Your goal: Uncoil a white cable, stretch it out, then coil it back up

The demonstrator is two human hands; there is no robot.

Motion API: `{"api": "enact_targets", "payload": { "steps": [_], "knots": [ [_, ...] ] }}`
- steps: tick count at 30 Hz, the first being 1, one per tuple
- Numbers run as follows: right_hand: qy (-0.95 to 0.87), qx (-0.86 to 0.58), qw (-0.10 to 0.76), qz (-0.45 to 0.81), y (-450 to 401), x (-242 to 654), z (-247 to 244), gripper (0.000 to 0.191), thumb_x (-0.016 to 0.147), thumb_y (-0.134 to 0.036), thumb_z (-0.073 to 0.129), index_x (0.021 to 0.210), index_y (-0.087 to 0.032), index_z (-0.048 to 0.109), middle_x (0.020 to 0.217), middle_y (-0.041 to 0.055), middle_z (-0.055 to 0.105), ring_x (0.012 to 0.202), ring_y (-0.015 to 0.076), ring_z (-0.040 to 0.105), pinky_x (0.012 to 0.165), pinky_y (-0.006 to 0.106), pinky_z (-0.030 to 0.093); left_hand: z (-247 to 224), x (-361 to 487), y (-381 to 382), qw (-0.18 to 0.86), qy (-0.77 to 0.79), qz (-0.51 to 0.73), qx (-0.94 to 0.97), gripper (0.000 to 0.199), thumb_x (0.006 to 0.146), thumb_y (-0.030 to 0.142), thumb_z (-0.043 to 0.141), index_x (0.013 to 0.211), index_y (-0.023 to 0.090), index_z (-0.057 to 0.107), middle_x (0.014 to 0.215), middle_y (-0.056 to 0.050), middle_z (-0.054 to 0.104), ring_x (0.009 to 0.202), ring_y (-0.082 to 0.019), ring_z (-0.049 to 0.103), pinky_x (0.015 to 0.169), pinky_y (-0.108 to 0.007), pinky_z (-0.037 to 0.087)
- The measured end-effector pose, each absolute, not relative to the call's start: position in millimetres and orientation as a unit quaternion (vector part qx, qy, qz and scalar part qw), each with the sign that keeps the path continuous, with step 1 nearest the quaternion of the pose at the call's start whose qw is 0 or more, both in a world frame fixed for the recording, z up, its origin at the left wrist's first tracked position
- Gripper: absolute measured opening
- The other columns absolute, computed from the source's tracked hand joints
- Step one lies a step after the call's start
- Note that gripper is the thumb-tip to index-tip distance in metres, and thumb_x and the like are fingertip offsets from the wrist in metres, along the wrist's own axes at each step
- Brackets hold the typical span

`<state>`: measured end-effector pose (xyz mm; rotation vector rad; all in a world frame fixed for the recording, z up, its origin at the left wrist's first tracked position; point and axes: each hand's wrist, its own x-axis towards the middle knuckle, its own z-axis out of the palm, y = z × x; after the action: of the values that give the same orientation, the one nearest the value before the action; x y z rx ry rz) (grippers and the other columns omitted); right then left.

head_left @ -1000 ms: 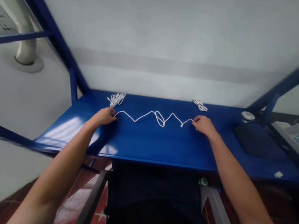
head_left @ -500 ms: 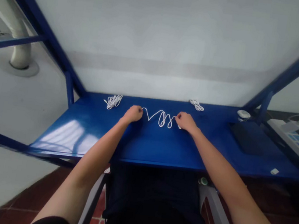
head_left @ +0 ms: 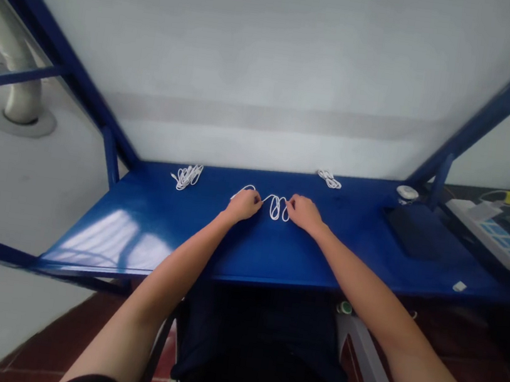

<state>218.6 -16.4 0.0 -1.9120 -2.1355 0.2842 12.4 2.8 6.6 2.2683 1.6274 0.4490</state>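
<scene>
A white cable (head_left: 274, 208) lies in loose loops on the blue table (head_left: 269, 256), between my two hands. My left hand (head_left: 247, 204) pinches it on the left side, and a short length with its end shows behind and left of the fingers. On the right side, my right hand (head_left: 302, 211) is closed on the cable beside the last loop. The cable's other end is hidden by that hand.
Bundled white cables lie at the back left (head_left: 187, 176) and back right (head_left: 329, 179). Farther right are a round white item (head_left: 407, 193), a dark flat item (head_left: 413, 231), a small white piece (head_left: 459, 287) and a power strip (head_left: 504, 242). Blue frame bars flank the table.
My left hand has moved right along the cable, exposing an end behind it. My right hand has shifted slightly left, and the hands are closer together. The whole view has shifted a little.
</scene>
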Motion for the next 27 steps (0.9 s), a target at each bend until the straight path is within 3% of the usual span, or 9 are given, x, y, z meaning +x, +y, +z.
{"api": "enact_targets", "payload": {
  "steps": [5,15,21,27],
  "knots": [
    [-0.704,-0.696,0.100,0.097,-14.3,235.1,2.2,0.023,0.093,-0.027,0.046,0.103,-0.018,0.064,0.103,0.0136,0.070,0.094,0.0241,0.065,0.078,0.029,0.047,8.8,-25.4,4.4,0.147,0.571,0.115,0.799,0.014,0.075,0.025,0.059,0.078,0.019,0.071,0.079,-0.006,0.072,0.077,-0.020,0.066,0.068,-0.026,0.046],
    [-0.625,-0.767,0.083,0.119,-11.6,270.9,10.9,0.035,0.087,-0.020,0.048,0.119,-0.010,0.059,0.101,0.0228,0.069,0.093,0.0318,0.068,0.080,0.039,0.050,17.8,-121.6,-20.6,0.119,0.618,0.096,0.771,0.020,0.075,0.027,0.054,0.080,0.018,0.071,0.077,-0.006,0.071,0.072,-0.020,0.064,0.066,-0.028,0.045],
    [-0.596,-0.796,0.051,0.097,-12.1,288.5,11.6,0.031,0.085,-0.022,0.050,0.106,-0.009,0.068,0.107,0.0257,0.067,0.103,0.0376,0.065,0.082,0.042,0.050,15.7,-165.4,-37.9,0.106,0.646,0.098,0.750,0.023,0.077,0.033,0.053,0.082,0.020,0.070,0.079,-0.006,0.071,0.073,-0.020,0.064,0.068,-0.028,0.046],
    [-0.560,-0.821,0.054,0.100,-12.6,300.1,11.6,0.034,0.082,-0.023,0.054,0.107,-0.008,0.070,0.106,0.0267,0.067,0.103,0.0376,0.065,0.082,0.041,0.051,14.3,-196.6,-50.3,0.073,0.672,0.109,0.729,0.021,0.078,0.034,0.054,0.080,0.021,0.070,0.087,-0.006,0.071,0.081,-0.021,0.064,0.075,-0.028,0.048]
  ]
}}
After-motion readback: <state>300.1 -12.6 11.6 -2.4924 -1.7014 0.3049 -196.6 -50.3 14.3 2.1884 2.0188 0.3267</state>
